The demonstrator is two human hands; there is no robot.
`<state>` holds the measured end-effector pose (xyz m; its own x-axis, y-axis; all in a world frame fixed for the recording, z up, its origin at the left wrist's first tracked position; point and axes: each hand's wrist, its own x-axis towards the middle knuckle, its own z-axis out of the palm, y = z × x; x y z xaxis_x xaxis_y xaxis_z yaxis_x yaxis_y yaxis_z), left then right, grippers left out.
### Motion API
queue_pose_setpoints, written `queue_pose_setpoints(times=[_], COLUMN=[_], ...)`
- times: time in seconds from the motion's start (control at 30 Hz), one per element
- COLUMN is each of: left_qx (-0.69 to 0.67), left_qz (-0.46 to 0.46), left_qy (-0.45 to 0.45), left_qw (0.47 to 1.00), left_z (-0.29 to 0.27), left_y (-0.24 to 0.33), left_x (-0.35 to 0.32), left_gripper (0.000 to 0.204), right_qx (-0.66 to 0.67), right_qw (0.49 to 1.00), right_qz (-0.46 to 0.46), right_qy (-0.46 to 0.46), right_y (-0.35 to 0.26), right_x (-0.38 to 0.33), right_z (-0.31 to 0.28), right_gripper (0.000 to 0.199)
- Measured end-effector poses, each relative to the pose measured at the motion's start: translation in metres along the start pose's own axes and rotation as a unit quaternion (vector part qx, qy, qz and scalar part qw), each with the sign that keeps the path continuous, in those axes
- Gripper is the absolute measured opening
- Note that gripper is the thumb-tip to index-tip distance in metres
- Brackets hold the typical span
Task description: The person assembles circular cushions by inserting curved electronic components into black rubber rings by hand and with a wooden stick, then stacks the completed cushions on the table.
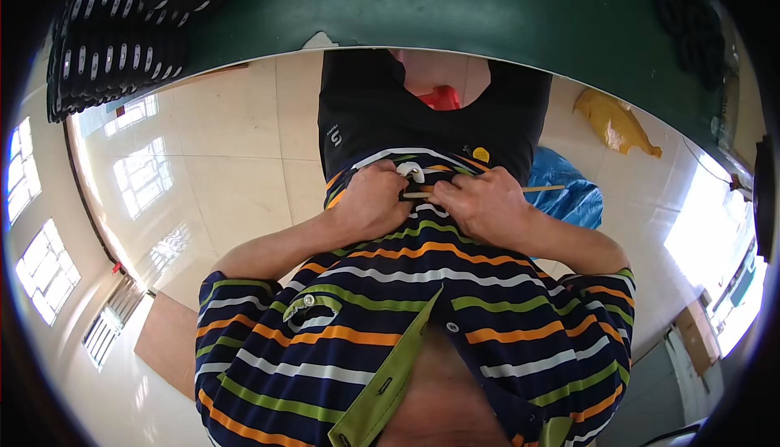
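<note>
**Stick in right hand, left-hand grip unclear, work held over the lap**

Right hand [486, 207] is closed around a thin pale stick [544, 188]. Stick lies crosswise in front of the belly: one end sticks out to the right past the hand, the other points at the left hand [374, 199]. Left fingers curl in just beside a small white looped piece [410, 171]. Can't tell if they pinch it or only touch it; fingertips are hidden. Both hands are close together, near side of the green table [422, 0], above the dark trousers [366, 97].

Risks, my read:
- Slip: stick looks slim, so a loose right grip could let it roll or skew.
- Snag: work sits right against the striped shirt [439, 264]; the stick's tip could catch cloth.
- Drop: no tabletop under the hands. A lost piece would likely hit lap or floor, maybe near the blue plastic bag [569, 171].
- Poke: left fingers are near the inner end; too much push could jab them.
- Bump: outer end is unsupported, so a knock there could twist the stick.
</note>
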<state>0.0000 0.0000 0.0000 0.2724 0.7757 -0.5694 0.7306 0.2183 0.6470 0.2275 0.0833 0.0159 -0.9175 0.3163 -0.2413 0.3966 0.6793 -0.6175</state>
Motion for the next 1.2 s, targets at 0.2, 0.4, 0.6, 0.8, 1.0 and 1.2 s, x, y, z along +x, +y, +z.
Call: queue_pose_setpoints(times=[0.2,0.4,0.6,0.8,1.0,1.2], left_qx=[-0.03,-0.053,-0.057,-0.042,-0.031,-0.019], left_qz=[-0.017,0.005,-0.005,0.003,0.031,-0.015], left_qy=[0.028,0.052,0.09,0.062,0.082,0.019], left_qw=[0.999,0.997,0.994,0.997,0.996,1.0], left_z=[-0.003,-0.002,-0.004,-0.005,0.002,-0.002], left_y=[-0.003,-0.003,0.001,0.0,-0.001,0.007], left_x=[-0.008,-0.011,-0.011,-0.008,-0.007,-0.005], left_gripper=[0.023,0.023,0.025,0.026,0.017,0.025], right_qx=[0.015,0.035,0.055,0.019,-0.003,0.001], right_qw=[1.0,0.999,0.993,0.997,0.998,0.998], right_qz=[-0.017,-0.015,-0.043,-0.023,-0.02,-0.03], right_qy=[-0.009,-0.008,0.099,0.076,0.068,0.063], right_y=[-0.005,0.0,0.0,0.001,-0.001,0.001], right_x=[0.014,0.009,0.004,0.003,0.004,0.006], right_z=[-0.003,-0.001,0.01,0.01,0.006,0.011], right_gripper=[0.019,0.016,0.012,0.013,0.012,0.015])
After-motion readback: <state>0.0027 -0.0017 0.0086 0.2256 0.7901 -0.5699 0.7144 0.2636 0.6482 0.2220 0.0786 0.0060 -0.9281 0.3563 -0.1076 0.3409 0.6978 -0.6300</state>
